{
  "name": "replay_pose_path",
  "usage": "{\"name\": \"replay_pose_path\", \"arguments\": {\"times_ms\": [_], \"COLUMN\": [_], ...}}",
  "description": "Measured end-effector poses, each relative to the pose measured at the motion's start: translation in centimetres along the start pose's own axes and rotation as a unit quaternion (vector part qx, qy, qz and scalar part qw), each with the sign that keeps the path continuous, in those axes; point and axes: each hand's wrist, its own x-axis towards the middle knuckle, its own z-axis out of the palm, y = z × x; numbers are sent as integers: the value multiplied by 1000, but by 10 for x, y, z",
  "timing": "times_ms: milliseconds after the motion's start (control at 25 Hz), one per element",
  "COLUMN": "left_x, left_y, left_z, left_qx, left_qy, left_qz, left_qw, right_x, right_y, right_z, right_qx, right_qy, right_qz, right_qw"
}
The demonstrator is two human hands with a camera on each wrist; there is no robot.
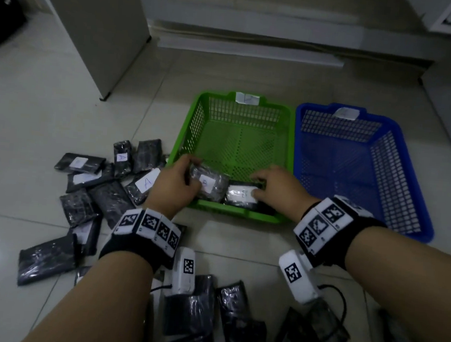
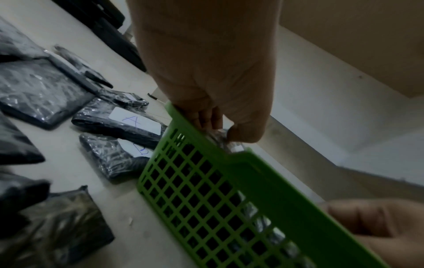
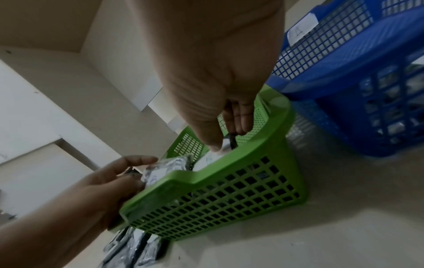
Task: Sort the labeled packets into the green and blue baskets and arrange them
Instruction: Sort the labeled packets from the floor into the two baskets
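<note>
A green basket (image 1: 290, 138) and a blue basket (image 1: 409, 170) stand side by side on the tiled floor, each with a white paper tag on its far rim. My left hand (image 1: 183, 178) grips a dark packet with a white label (image 1: 209, 184) at the green basket's near left corner. Beside it my right hand (image 1: 266, 186) pinches a second labeled packet (image 1: 240, 195) lying against the near wall. In the right wrist view, the thumb and fingers of the right hand (image 3: 226, 139) close on that packet's edge. The left hand (image 2: 220, 130) is seen behind the green rim (image 2: 252, 163).
Several dark plastic-wrapped packets (image 1: 103, 184) lie scattered on the floor left of the green basket, some with labels A or B (image 2: 135, 120). More packets (image 1: 206, 319) lie near my forearms. A cabinet (image 1: 95, 23) stands at the back left, a step behind the baskets.
</note>
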Motion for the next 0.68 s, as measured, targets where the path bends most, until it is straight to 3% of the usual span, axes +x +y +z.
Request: {"name": "replay_pose_path", "arguments": {"times_ms": [160, 240, 320, 480, 600, 680], "left_x": [-8, -25, -54, -135, -171, -180], "left_y": [-3, 1, 3, -2, -8, -10], "left_z": [9, 9, 8, 22, 28, 29], "left_qx": [66, 60, 61, 107, 191, 165], "left_qy": [61, 125, 135, -84, -214, -238], "left_qz": [25, 52, 78, 100, 26, -12], "left_qw": [996, 989, 986, 986, 958, 957], "right_x": [-45, -72, -92, -115, -128, -131], "right_y": [-3, -4, -1, 8, 8, 4], "right_z": [2, 16, 35, 77, 101, 111], "right_qx": [105, 144, 142, 28, -16, -33], "right_qy": [133, 121, 43, -146, -197, -204], "right_qz": [-91, -136, -142, -117, -106, -107], "right_qw": [981, 973, 979, 982, 975, 973]}}
